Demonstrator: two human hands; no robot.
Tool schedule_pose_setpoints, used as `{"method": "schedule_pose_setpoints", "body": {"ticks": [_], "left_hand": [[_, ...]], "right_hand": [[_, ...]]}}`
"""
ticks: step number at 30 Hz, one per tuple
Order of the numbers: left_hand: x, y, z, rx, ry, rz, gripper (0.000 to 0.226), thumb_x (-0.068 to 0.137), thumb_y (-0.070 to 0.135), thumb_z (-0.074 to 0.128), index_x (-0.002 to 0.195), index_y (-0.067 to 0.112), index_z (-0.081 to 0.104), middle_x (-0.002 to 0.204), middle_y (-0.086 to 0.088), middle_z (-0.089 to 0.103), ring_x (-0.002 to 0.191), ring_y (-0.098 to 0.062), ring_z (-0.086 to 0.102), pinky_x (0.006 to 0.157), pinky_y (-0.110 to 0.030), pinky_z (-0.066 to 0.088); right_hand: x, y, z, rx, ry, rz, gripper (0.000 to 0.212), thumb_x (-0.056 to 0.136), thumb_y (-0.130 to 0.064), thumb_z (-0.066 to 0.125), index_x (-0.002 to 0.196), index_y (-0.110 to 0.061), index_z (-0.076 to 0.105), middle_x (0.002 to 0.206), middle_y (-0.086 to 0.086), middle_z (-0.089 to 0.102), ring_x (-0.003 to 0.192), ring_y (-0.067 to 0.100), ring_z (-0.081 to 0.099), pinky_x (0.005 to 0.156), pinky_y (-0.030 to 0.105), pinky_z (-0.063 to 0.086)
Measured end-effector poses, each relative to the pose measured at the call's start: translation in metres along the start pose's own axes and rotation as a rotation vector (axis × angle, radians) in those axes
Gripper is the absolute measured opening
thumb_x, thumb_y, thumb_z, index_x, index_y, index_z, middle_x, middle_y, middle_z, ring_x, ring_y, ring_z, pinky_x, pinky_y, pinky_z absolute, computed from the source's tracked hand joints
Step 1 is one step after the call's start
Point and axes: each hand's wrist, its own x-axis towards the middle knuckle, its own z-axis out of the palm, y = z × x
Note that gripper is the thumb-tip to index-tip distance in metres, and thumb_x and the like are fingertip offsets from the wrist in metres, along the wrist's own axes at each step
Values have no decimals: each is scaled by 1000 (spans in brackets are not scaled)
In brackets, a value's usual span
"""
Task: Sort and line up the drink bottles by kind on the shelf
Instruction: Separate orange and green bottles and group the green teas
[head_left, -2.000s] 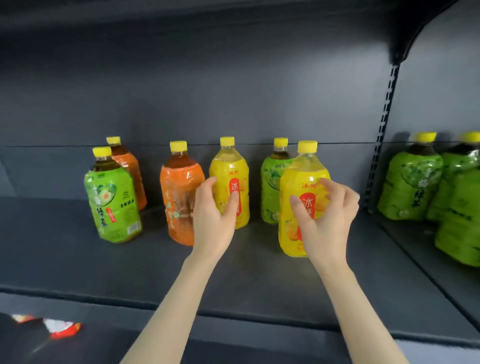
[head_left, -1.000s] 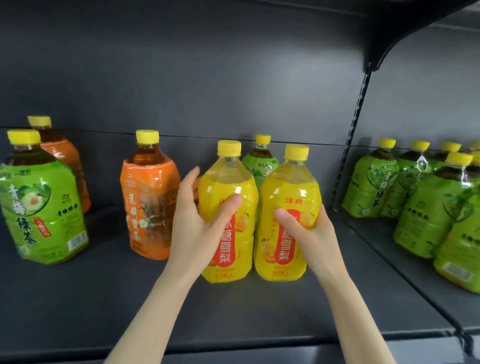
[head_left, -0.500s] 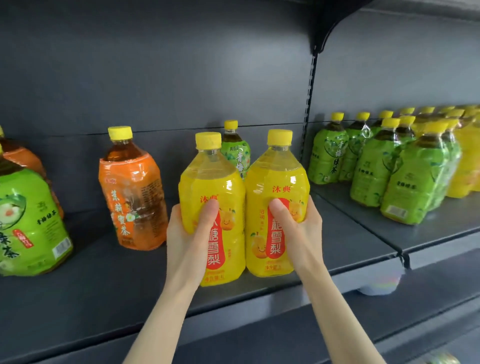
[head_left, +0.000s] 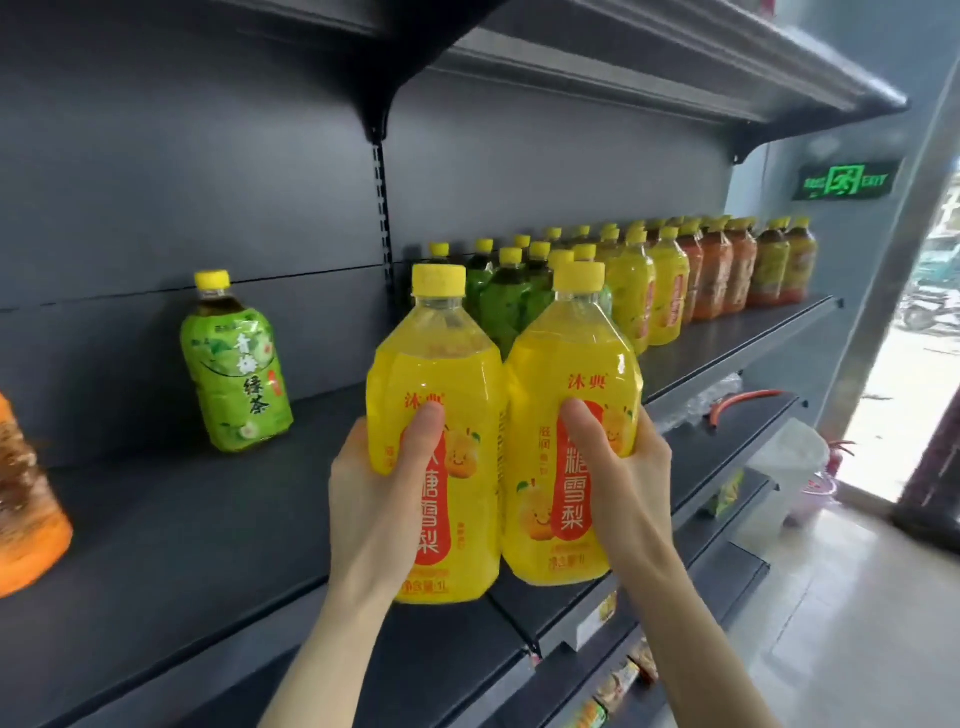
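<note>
My left hand (head_left: 376, 499) grips a yellow bottle with a red label (head_left: 434, 374), and my right hand (head_left: 631, 483) grips a second yellow bottle (head_left: 569, 364) of the same kind. Both are held upright side by side, lifted off the dark shelf (head_left: 182, 530) near its front edge. A lone green tea bottle (head_left: 234, 364) stands at the back of that shelf. An orange bottle (head_left: 26, 509) is cut off at the left edge. On the shelf section to the right, rows stand sorted: green bottles (head_left: 511, 296), yellow bottles (head_left: 649, 291), orange bottles (head_left: 717, 275).
An upper shelf (head_left: 675, 57) overhangs the bottles. Lower shelves (head_left: 727, 467) hold packaged goods and a red hose. A green exit sign (head_left: 844, 181) hangs at the right, beside a bright doorway and tiled floor (head_left: 857, 623).
Both hands closed on the yellow bottles, drew them together and lifted them off the shelf toward the front. The view has swung right, showing the sorted rows on the right section.
</note>
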Motion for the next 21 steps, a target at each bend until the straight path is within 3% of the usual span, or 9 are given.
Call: {"method": "schedule_pose_setpoints", "body": {"ticks": [3,9,12,14,18,21], "left_hand": [[-11,-12,61,-33,-68,-38,56,59,68,51,96,29,63,82,13,72,77,-5,68,62,-21,51],[-46,-40,198,-94,-123,-114,55,63,69,52,96,27,67,85,6,73,82,-12,69,76,-37,53],[-54,-51,251,-80,-153,-115,62,66,69,53,93,15,69,79,4,73,78,-14,69,76,-38,54],[-53,-55,280,-64,-167,-111,65,66,71,57,91,13,69,77,2,73,76,-16,69,74,-40,54],[-34,-57,330,-55,-181,-108,50,67,66,53,89,24,67,79,5,73,75,-12,69,69,-32,54],[-10,-67,361,-50,-168,-85,56,66,72,58,93,24,67,82,5,73,78,-13,70,70,-34,54]], "right_hand": [[12,-2,-62,-54,70,-13,59,51,-66,66,96,-27,64,81,-9,74,72,11,71,56,17,53],[45,1,-196,-186,160,-7,65,49,-73,64,99,-31,63,83,-8,73,73,11,71,61,27,57],[65,7,-248,-195,212,8,65,47,-74,63,95,-30,63,81,-4,73,71,13,71,61,29,58],[81,10,-273,-189,225,18,64,47,-73,63,93,-29,63,79,-3,72,70,13,71,57,25,57],[126,18,-304,-193,213,0,66,49,-75,61,95,-28,62,80,-5,72,70,11,71,56,21,54],[164,28,-317,-187,187,-18,63,51,-75,58,97,-32,62,79,-15,72,70,4,69,52,13,50]]}}
